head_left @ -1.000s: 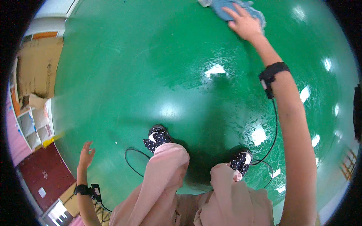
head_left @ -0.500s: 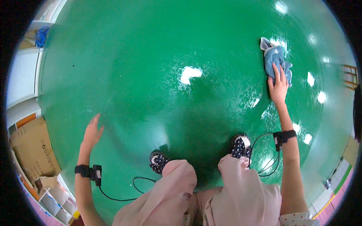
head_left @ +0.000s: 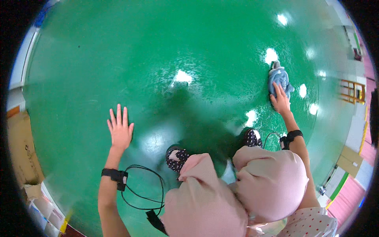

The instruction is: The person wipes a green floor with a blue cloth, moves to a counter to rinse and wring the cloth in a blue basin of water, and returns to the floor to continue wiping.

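Out to the right, a damp-looking blue-grey cloth (head_left: 277,75) lies bunched on the shiny green floor. My right hand (head_left: 281,102) presses on its near end, the fingers bent over the fabric and the thumb along its left side. Its far end sticks out beyond my fingertips, while the part under the palm is hidden. My left hand (head_left: 120,130) is open on the left, palm down at the floor with fingers spread and nothing in it. Each forearm wears a black strap with a small device, the left strap (head_left: 112,173) and the right strap (head_left: 293,136).
Black cable (head_left: 162,185) loops beside my left forearm. My dotted shoes, the left shoe (head_left: 176,158) and right shoe (head_left: 252,138), stand between my arms. Cardboard (head_left: 24,146) leans at the left edge. A wooden frame (head_left: 351,91) stands far right. Wet streaks and light reflections mark the floor.
My left hand has come down to the floor, fingers now spread. My right hand and the cloth sit nearer my feet. My knees have lowered and the view has shifted.
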Action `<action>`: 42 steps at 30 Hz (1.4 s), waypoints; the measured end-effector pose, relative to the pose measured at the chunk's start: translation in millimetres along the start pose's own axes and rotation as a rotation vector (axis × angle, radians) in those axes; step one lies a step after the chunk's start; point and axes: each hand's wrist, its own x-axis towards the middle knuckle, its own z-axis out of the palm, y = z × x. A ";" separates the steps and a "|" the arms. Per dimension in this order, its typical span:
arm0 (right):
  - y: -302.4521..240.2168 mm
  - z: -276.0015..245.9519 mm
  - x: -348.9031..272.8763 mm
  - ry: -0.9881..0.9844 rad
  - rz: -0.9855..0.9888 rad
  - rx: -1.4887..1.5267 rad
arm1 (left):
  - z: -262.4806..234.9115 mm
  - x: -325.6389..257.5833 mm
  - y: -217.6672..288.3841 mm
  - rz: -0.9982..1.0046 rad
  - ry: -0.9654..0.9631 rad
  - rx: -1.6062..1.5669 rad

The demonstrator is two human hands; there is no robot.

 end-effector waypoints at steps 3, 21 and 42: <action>-67.6 -23.6 46.2 -0.098 -0.337 -0.109 | 1.7 -2.3 -7.4 -0.036 0.055 -0.073; -444.6 6.5 155.4 0.028 -1.860 -0.067 | 19.2 -32.0 19.5 -0.439 0.487 -0.576; -325.5 -87.6 460.4 0.544 -0.381 -0.034 | -50.6 45.5 18.8 -0.417 0.062 -0.413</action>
